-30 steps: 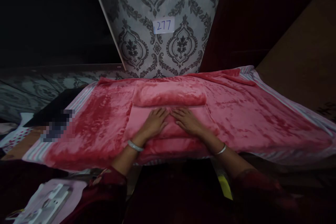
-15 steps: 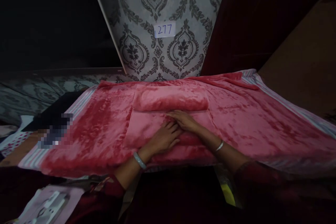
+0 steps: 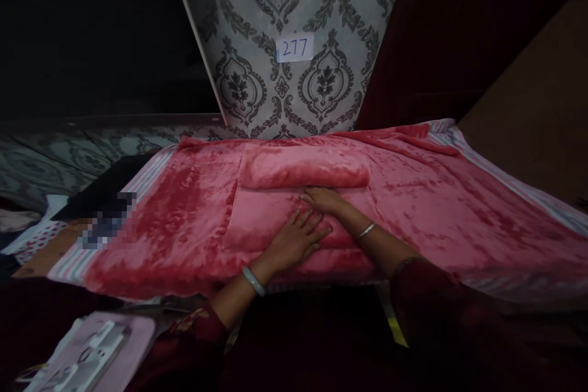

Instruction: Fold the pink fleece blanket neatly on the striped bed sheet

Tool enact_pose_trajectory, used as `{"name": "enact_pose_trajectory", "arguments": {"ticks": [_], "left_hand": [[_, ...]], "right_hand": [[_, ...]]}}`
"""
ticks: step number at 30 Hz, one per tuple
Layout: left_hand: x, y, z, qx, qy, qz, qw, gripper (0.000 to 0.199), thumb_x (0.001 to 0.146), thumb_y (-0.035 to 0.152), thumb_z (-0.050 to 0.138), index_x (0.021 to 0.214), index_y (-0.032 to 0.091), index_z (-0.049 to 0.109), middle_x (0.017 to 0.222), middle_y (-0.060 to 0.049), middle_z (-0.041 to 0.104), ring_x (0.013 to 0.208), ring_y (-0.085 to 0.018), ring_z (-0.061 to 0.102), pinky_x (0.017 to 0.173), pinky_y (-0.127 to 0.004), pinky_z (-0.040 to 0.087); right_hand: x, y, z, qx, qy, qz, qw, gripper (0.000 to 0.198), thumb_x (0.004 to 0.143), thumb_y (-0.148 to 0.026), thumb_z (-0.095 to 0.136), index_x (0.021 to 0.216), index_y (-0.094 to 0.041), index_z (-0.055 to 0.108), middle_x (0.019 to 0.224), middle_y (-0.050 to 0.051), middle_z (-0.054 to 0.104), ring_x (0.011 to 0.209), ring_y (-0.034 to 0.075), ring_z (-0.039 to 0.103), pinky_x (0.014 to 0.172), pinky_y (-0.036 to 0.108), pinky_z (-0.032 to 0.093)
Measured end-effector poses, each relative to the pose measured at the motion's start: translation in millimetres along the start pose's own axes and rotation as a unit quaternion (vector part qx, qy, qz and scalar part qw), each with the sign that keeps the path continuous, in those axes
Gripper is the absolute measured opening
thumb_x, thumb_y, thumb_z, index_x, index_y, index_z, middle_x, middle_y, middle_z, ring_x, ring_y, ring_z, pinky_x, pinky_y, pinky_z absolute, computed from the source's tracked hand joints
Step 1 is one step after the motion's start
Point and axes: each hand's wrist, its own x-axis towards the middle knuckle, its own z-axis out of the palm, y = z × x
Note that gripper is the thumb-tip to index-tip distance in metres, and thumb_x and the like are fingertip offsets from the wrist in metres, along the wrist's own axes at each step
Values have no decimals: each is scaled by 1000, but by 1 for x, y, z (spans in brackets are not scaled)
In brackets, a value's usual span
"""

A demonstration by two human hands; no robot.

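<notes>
A folded pink plush cloth [image 3: 261,220] lies in the middle of the bed-like surface, with a thick rolled or folded part [image 3: 305,171] across its far end. My left hand [image 3: 294,240] rests flat on the near half of the cloth, its fingers spread. Just beyond it, my right hand [image 3: 324,200] lies palm down on the same cloth, fingers stretched out close to the near edge of the thick part. Neither hand grips anything. Beneath the cloth spreads a red-pink plush blanket [image 3: 441,214] with striped borders.
Behind the blanket stands a patterned wall with a paper label [image 3: 294,48] reading 277. A large dark screen [image 3: 101,30] is at the left, a dark red panel [image 3: 441,30] at the right. A pink board with a pale device [image 3: 98,355] sits at the lower left.
My hands, overlapping earlier, have drawn apart a little. The left fingers are more spread, and the right hand lies nearer the thick part. The view has shifted slightly.
</notes>
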Motion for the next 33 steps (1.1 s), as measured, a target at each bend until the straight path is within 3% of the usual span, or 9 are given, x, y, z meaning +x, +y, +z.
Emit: {"name": "enact_pose_trajectory", "arguments": {"ticks": [4, 10, 16, 20, 24, 26, 29, 31, 33], "left_hand": [[-5, -17, -15, -45, -19, -3, 999, 46, 106, 35, 38, 149, 31, 52, 160, -4, 47, 152, -22, 36, 126, -51, 26], [-30, -63, -24, 37, -4, -255, 966, 59, 101, 44, 45, 154, 17, 47, 164, -18, 37, 153, -36, 31, 123, -64, 24], [-39, -66, -16, 79, -18, -297, 951, 67, 101, 51, 42, 157, 15, 41, 166, -19, 31, 155, -35, 26, 124, -64, 20], [-48, -74, -30, 84, -38, -360, 928, 69, 101, 51, 41, 157, 11, 39, 166, -20, 30, 155, -35, 27, 124, -65, 18], [-56, -76, -47, 87, -34, -458, 884, 66, 101, 45, 41, 154, 5, 41, 164, -25, 33, 153, -40, 29, 119, -70, 25], [-49, -66, -50, 104, 2, -436, 894, 62, 102, 43, 40, 148, 3, 48, 162, -27, 35, 153, -41, 28, 120, -69, 25], [-29, -43, -40, 69, 8, -286, 956, 56, 102, 42, 41, 149, 13, 51, 163, -19, 38, 154, -35, 30, 124, -61, 25], [-18, -30, -25, 33, -12, -203, 979, 58, 102, 44, 43, 155, 21, 44, 165, -13, 37, 154, -33, 30, 124, -61, 24], [-14, -24, -10, 27, -18, -180, 983, 61, 101, 47, 45, 158, 24, 40, 167, -11, 33, 155, -35, 26, 124, -65, 21]], "right_hand": [[-21, 9, 8, -34, 53, -39, 997, 53, 106, -42, 43, 156, -23, 46, 157, 9, 49, 143, 26, 47, 119, 44, 36], [-80, 34, 29, -102, 145, 53, 983, 59, 104, -52, 40, 157, -26, 44, 161, 9, 43, 149, 36, 34, 121, 66, 21], [-114, 61, 38, -76, 134, 209, 966, 62, 105, -54, 29, 159, -25, 41, 165, 12, 35, 151, 36, 31, 113, 64, 36], [-128, 74, 37, -63, 145, 208, 965, 62, 105, -51, 27, 159, -24, 39, 166, 13, 33, 149, 35, 35, 112, 64, 38], [-134, 63, 26, -51, 193, 191, 961, 57, 104, -45, 31, 151, -21, 52, 157, 15, 48, 145, 37, 40, 111, 64, 38], [-127, 43, 21, -37, 222, 135, 965, 54, 105, -41, 32, 147, -17, 57, 153, 16, 53, 145, 35, 41, 114, 60, 36], [-107, 6, 23, -21, 201, 29, 979, 52, 105, -36, 34, 149, -19, 55, 156, 14, 50, 147, 30, 39, 118, 55, 34], [-96, -14, 32, -32, 167, 2, 985, 51, 105, -37, 37, 152, -25, 52, 159, 11, 45, 150, 32, 36, 119, 60, 31], [-92, -22, 42, -52, 150, 8, 987, 52, 104, -40, 39, 154, -28, 49, 161, 8, 42, 151, 33, 33, 119, 64, 28]]}}
